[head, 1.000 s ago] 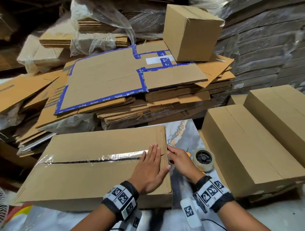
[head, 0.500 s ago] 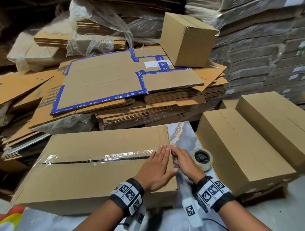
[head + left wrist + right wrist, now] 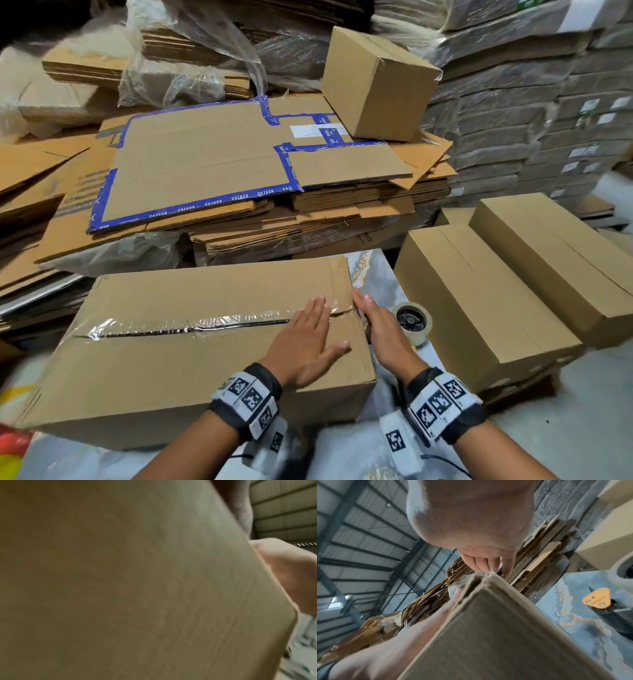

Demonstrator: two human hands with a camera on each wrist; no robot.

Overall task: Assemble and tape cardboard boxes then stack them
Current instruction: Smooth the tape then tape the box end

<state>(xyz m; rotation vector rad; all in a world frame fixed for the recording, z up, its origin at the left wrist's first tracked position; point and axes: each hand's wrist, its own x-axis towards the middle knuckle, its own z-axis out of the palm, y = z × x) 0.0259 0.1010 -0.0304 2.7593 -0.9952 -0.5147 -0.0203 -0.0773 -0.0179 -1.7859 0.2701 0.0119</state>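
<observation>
Left hand (image 3: 308, 342) lies flat, fingers straight, on the taped box (image 3: 191, 342); right hand (image 3: 383, 329) presses flat against its end

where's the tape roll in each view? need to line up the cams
Head: tape roll right of centre, on the marbled surface just right of the right hand.
Left wrist: not in it; cardboard fills the frame.
Right wrist: right edge, partly cut off.
Shared landmark: the box, whose right end shows in all three.
</observation>
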